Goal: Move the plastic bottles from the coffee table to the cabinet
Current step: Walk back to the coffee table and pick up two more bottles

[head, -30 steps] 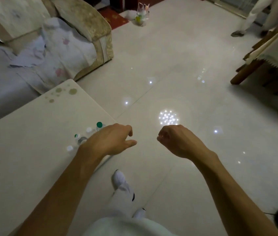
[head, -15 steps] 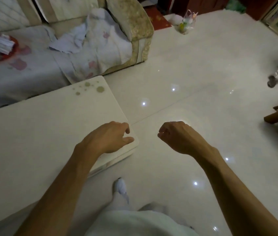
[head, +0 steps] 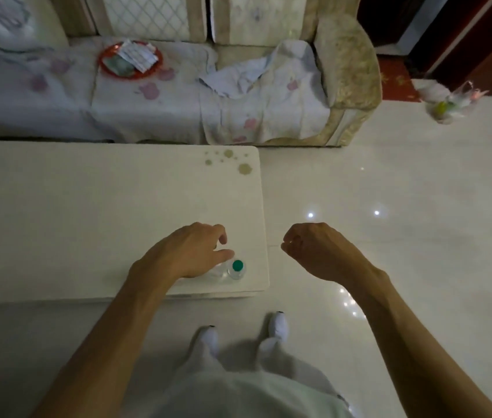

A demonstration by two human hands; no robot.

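Observation:
A clear plastic bottle with a green cap point(head: 236, 268) stands near the front right corner of the white coffee table point(head: 88, 206). Another clear bottle seems to stand just left of it, mostly hidden under my left hand. My left hand point(head: 189, 251) hovers over the table beside the green cap, fingers loosely curled and apart, holding nothing. My right hand point(head: 314, 251) hangs over the floor just past the table's right edge, fingers curled in a loose fist with nothing in it. The cabinet is out of view.
A sofa point(head: 347, 70) covered with floral cloth runs behind the table, with a red tray of papers point(head: 131, 58) on its seat. Glossy white floor tiles point(head: 404, 236) spread to the right. A small plastic bag point(head: 447, 105) lies by a dark doorway. My white-socked feet point(head: 278, 324) stand before the table.
My view has swung left and squared up to the coffee table and sofa. The green-capped bottle shows again beside my left hand. Both hands keep the same pose.

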